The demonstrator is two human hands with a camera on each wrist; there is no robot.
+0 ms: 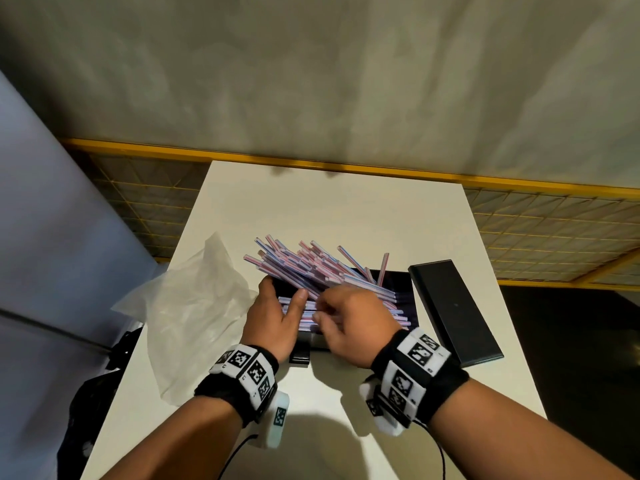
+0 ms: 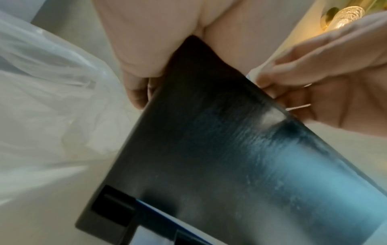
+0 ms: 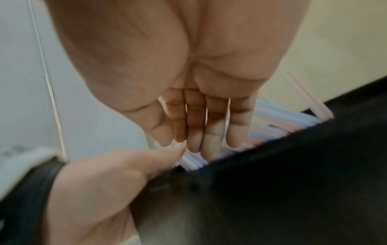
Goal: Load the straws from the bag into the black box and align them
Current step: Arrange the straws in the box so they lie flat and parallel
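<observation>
A black box point(image 1: 401, 284) sits mid-table, and a loose heap of pink-and-blue striped straws point(image 1: 311, 266) fans out over its far left rim; more lie flat inside. My left hand point(image 1: 282, 289) straddles the box's left end, fingers point(image 2: 136, 89) down the outside wall point(image 2: 209, 132) and thumb on the straws. My right hand point(image 1: 323, 311) is over the box's near side. In the right wrist view its straight fingers point(image 3: 211, 137) press down on the straws point(image 3: 270, 126) inside. The empty clear plastic bag point(image 1: 194, 306) lies crumpled to the left.
The box's black lid point(image 1: 453, 310) lies flat on the white table point(image 1: 346, 209), right of the box. A black clasp point(image 1: 300, 355) juts from the box's near wall. The table ends close on both sides; a yellow-framed mesh fence point(image 1: 554, 216) runs behind it.
</observation>
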